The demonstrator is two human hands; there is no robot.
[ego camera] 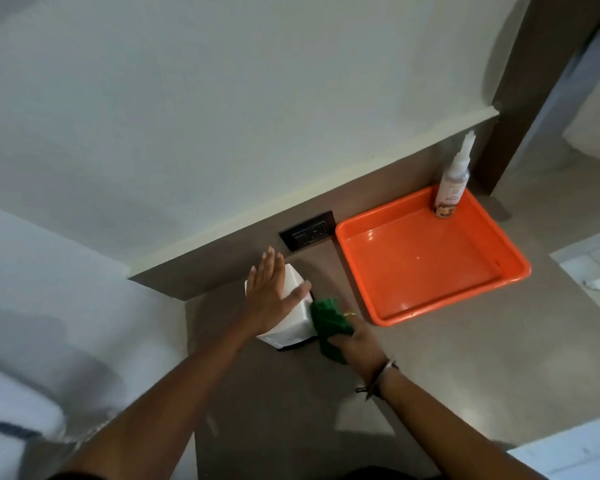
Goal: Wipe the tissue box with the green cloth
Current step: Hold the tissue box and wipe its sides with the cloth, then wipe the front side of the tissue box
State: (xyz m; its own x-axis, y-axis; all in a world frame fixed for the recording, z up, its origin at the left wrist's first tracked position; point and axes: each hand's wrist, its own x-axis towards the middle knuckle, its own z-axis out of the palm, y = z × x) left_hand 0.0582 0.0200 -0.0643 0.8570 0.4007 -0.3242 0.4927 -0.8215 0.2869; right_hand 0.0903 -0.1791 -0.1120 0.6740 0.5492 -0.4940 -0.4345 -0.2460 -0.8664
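A white tissue box stands on the brown counter near the wall. My left hand lies flat on its top with fingers spread, steadying it. A crumpled green cloth is pressed against the box's right side, gripped by my right hand, which wears a ring and a bracelet on the wrist. The box's far side is hidden by my left hand.
An orange plastic tray sits to the right, with a spray bottle standing in its far corner. A black wall socket is behind the box. White bedding lies to the left.
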